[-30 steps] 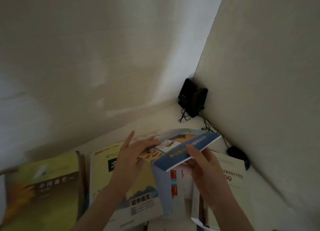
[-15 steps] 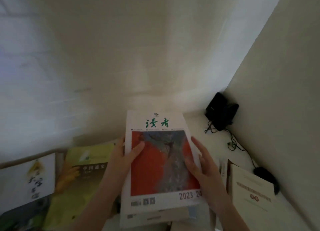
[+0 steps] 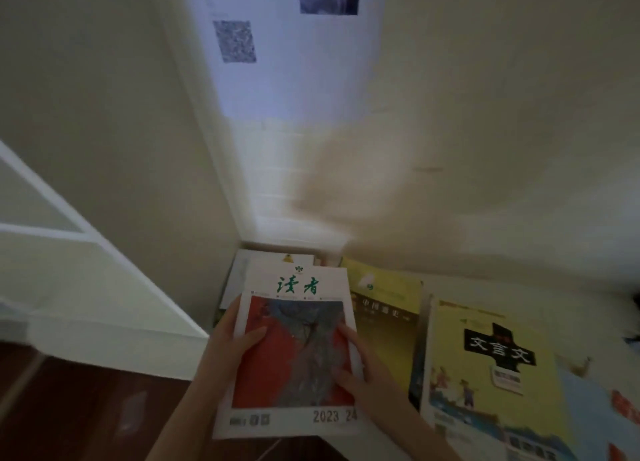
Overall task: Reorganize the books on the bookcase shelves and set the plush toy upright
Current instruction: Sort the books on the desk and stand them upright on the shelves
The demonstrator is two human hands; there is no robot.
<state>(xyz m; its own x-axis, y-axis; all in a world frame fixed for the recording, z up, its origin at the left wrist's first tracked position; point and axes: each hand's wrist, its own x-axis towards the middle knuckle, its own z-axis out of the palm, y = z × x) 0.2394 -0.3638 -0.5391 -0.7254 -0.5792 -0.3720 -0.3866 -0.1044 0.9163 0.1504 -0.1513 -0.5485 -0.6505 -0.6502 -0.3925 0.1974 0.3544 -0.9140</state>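
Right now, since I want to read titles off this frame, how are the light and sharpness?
Head view: dim overall, with a pale bluish light patch up top; the magazine is sharpest, its green title and 2023 readable; the yellow book at right is softer, and the edges smear with blur.

magazine [image 3: 294,349] atop corner stack [image 3: 242,273], two books [image 3: 388,308] flat rightward

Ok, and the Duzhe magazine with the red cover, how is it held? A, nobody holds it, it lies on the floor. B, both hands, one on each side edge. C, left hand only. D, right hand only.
B: the left hand grips the left edge of the Duzhe magazine, thumb on the cover, and the right hand holds its right edge.
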